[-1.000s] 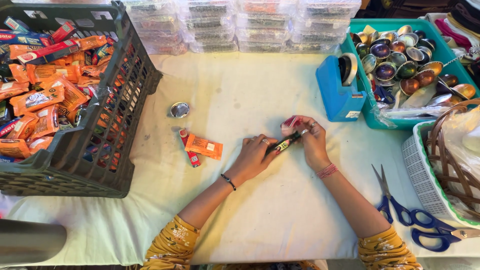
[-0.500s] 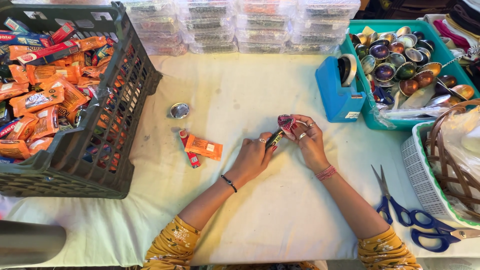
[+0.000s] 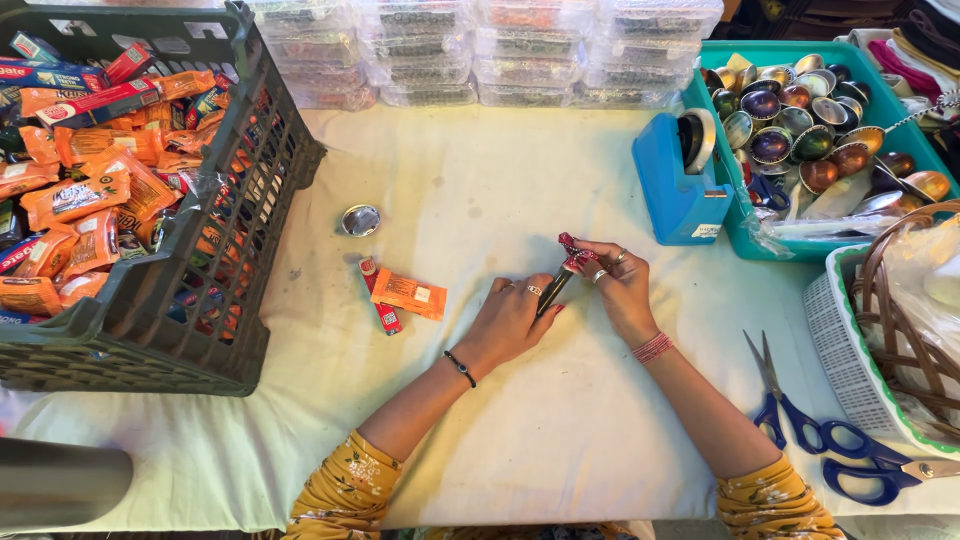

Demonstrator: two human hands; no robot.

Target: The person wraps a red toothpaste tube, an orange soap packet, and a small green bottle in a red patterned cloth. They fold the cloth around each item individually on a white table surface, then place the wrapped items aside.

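A slim dark stick with a crinkly red foil top (image 3: pixel 563 275) is sitting between both hands above the cloth-covered desk (image 3: pixel 480 180). The left hand (image 3: pixel 510 322) is pinching its lower end at about 7 o'clock, while the right hand (image 3: pixel 620 288) is gripping the foil tip at 1 o'clock. Since a second ago, the stick is tilting steeper and the hands are sitting slightly higher. At 9 o'clock, a flat orange sachet (image 3: pixel 408 294) is lying beside a narrow red packet (image 3: pixel 380 296).
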